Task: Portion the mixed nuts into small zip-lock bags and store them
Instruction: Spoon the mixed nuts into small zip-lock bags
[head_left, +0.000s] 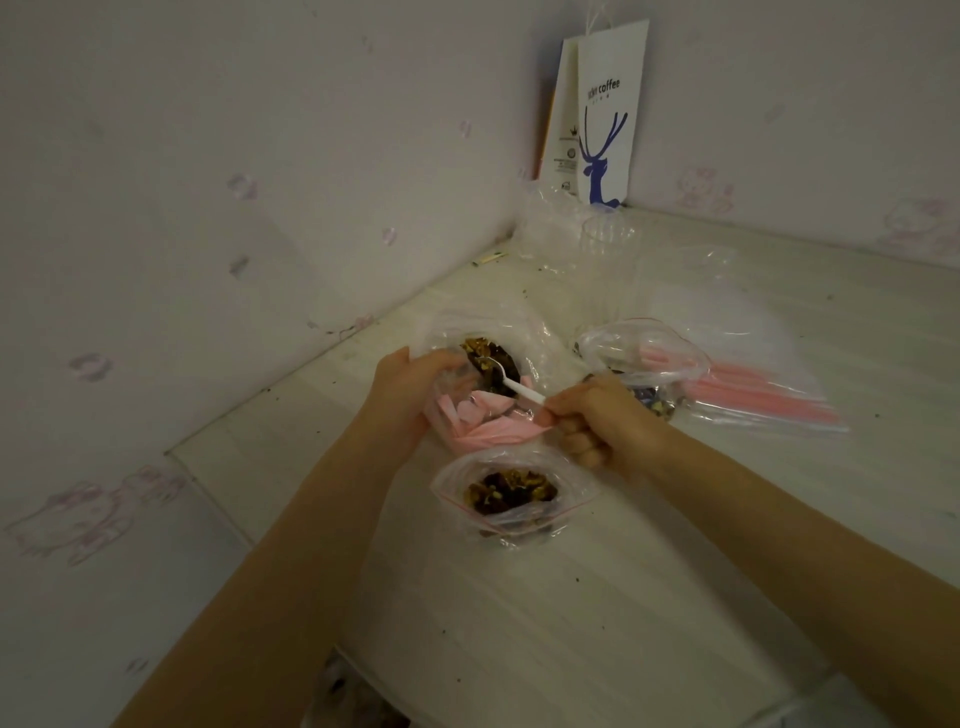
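Observation:
My left hand (410, 395) grips the rim of a large clear bag of mixed nuts (488, 358), holding its pink-edged mouth open. My right hand (597, 421) pinches the white handle of a small spoon (511, 382) whose bowl is down among the nuts in that bag. In front of my hands a small zip-lock bag (511, 499) with a red seal line stands open on the table, partly filled with nuts. Another small bag with nuts (649, 400) lies behind my right hand, partly hidden by it.
A stack of unused clear bags with pink zip strips (753, 395) lies to the right. A clear plastic cup (608, 260) and crumpled plastic stand further back, with a white coffee paper bag (605, 119) in the wall corner. The wall runs close along the table's left edge (291, 384).

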